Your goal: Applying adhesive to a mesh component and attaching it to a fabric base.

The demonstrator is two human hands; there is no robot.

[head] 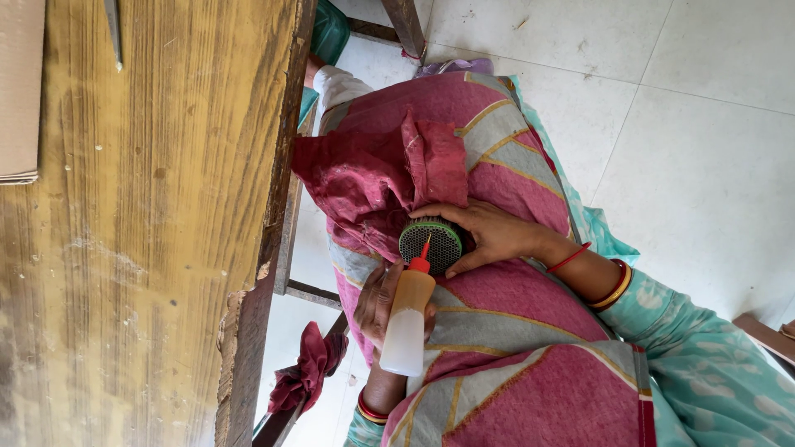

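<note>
Squeeze bottle (407, 319) in left hand (377, 302), nozzle on mesh disc (431, 244) in right hand (497, 236)

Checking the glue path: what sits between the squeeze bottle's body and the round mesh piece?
In the head view, only the bottle's red nozzle spans from the squeeze bottle to the round mesh piece; its tip lies over the mesh.

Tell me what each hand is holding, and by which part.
One hand grips a squeeze bottle around its translucent body, red nozzle toward a round green mesh disc. The other hand holds that disc by its rim, fingers curled over the edge.
</note>
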